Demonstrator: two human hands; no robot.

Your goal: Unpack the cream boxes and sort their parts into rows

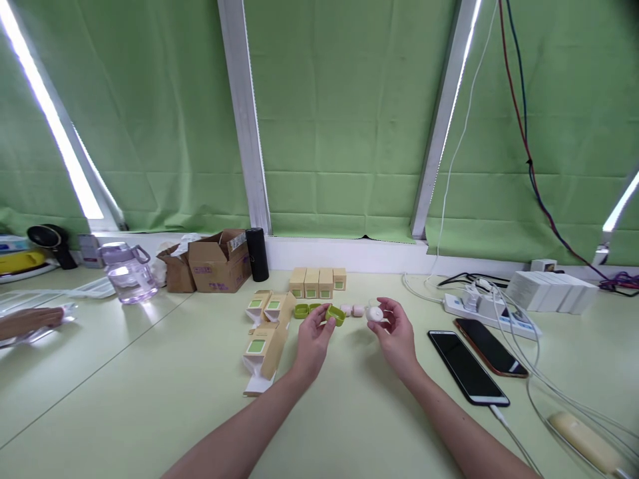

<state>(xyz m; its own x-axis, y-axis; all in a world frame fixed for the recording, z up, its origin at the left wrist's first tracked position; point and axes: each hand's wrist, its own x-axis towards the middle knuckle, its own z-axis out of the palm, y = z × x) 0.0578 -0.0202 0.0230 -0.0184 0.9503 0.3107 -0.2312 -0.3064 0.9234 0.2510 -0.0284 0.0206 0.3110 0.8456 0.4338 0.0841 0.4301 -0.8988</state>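
Note:
Between the fingertips of my left hand [310, 346] is a small green hollow case [335, 316], its open side toward me. My right hand [398, 337] pinches a small white rounded piece [374, 314], just to the right of the green case and apart from it. Behind my left fingers lie more green cases [301, 311], partly hidden. Two pale pink pieces [358, 311] sit on the table between my hands. Left of my left hand are several opened cardboard boxes [264, 346] with green squares on them.
Several small closed boxes [312, 284] stand at the back. Two phones [469, 366], a power strip [499, 316] and loose cables lie right, near stacked white boxes [546, 291]. A water jug [128, 273], a carton [214, 266] and another person's hand [34, 321] are left.

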